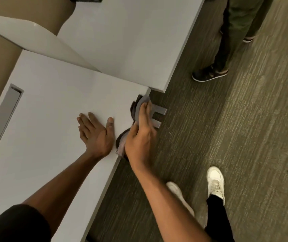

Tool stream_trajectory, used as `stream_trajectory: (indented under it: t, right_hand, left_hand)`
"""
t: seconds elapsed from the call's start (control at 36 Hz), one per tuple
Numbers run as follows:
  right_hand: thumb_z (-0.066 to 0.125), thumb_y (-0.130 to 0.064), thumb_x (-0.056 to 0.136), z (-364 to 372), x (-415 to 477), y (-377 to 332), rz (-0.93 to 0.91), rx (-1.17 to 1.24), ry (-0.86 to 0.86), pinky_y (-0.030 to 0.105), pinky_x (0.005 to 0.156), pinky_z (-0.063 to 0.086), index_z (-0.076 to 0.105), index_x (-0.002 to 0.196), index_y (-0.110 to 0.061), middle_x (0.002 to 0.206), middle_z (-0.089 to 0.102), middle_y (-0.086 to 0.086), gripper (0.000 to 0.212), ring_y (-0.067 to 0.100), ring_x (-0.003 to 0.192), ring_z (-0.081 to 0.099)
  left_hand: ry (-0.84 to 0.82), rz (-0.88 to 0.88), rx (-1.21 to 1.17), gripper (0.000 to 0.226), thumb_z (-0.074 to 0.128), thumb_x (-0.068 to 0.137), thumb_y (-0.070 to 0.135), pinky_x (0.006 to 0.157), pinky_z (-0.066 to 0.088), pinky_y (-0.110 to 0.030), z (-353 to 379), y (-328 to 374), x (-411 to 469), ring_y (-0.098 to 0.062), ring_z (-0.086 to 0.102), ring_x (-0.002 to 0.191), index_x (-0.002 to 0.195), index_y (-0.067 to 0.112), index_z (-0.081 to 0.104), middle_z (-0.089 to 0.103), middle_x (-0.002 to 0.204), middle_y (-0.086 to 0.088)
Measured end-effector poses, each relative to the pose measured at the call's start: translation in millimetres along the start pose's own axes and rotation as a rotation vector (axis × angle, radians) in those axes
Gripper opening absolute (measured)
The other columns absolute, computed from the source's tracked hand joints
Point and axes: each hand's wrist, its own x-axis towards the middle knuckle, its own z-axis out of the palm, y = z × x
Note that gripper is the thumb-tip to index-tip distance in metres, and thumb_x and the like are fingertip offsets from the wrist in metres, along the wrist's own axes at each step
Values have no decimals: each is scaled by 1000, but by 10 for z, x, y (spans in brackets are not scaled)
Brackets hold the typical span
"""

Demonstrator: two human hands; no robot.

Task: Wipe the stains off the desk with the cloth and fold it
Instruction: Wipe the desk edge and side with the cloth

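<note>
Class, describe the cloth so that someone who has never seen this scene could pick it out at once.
Start at the white desk and follow its floor-side edge to the far corner. There the right hand presses a crumpled grey cloth, which partly overhangs the edge. It is the only soft, dark thing on the pale desktop; the left hand lies flat and bare beside it.

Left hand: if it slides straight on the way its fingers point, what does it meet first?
Bare desk first; nothing lies ahead of the left hand. Farther along that line stands the raised panel, probably the first obstacle, though depth is unclear. The cloth sits off to its right.
</note>
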Motion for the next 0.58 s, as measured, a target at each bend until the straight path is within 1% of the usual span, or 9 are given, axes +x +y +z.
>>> stream_trajectory:
  t: [0.06, 0.11, 0.17, 0.25, 0.33, 0.39, 0.44, 0.53, 0.58]
  right_hand:
    - [53, 5, 102, 5, -297, 63, -6, 15, -41, 39, 125, 41, 32, 163, -15, 174, 24, 1, 68, 15, 162, 23]
    - [53, 6, 102, -32, -471, 109, -14, 26, -94, 38, 125, 39, 31, 164, -16, 175, 22, -1, 69, 12, 163, 20]
    - [53, 8, 102, -79, -431, 104, -23, 47, -118, 37, 127, 37, 31, 163, -14, 174, 24, 0, 69, 11, 163, 20]
    - [53, 11, 100, -120, -46, 10, 28, 88, -76, 40, 125, 40, 35, 161, -8, 173, 27, 5, 66, 17, 161, 28]
    - [52, 11, 101, -144, 427, -108, 85, 118, -1, 41, 121, 45, 39, 159, -8, 171, 32, 8, 63, 21, 156, 38]
    - [52, 10, 101, -149, 560, -136, 83, 107, 29, 40, 121, 46, 40, 159, -9, 170, 35, 9, 62, 22, 155, 41]
    - [53, 9, 102, -143, 521, -132, 74, 87, 25, 37, 121, 45, 38, 160, -10, 170, 34, 8, 63, 20, 155, 40]
    - [53, 8, 102, -144, 235, -61, 56, 61, -50, 36, 123, 42, 35, 162, -12, 172, 31, 6, 65, 17, 159, 33]
    - [54, 7, 102, -221, -22, 10, 28, 58, -162, 32, 125, 38, 33, 163, -15, 174, 26, 2, 68, 14, 161, 26]
  left_hand:
    - [-7, -7, -5, 104, 11, 97, 75, 133, -11, -52, 5, -14, 13, -33, -23, 166, 170, 5, -12, -22, 178, -19]
    - [6, -9, -19, 105, 11, 95, 76, 133, -11, -52, 20, -27, 29, -33, -22, 166, 171, 5, -10, -21, 179, -19]
    - [18, -10, -23, 105, 12, 96, 77, 133, -11, -51, 27, -33, 28, -32, -21, 167, 171, 5, -9, -20, 179, -19]
    - [-9, -4, -14, 106, 9, 95, 78, 132, -12, -51, 20, -43, 25, -31, -24, 166, 170, 7, -12, -24, 179, -16]
    - [-41, -3, -14, 106, 9, 95, 79, 133, -13, -51, -1, -50, 28, -29, -27, 165, 170, 9, -15, -27, 178, -14]
    - [-50, -5, -15, 106, 9, 95, 80, 133, -13, -51, -7, -54, 25, -28, -27, 165, 170, 9, -15, -27, 178, -13]
    - [-51, -9, -15, 106, 9, 95, 79, 133, -13, -50, -7, -46, 25, -28, -28, 165, 170, 10, -16, -28, 178, -12]
    - [-70, -28, -7, 104, 9, 95, 78, 132, -16, -48, -27, -24, 2, -26, -30, 164, 170, 11, -19, -31, 177, -11]
    - [-81, -30, -10, 104, 9, 95, 77, 132, -16, -46, -41, -14, -7, -26, -31, 164, 170, 12, -20, -31, 177, -10]
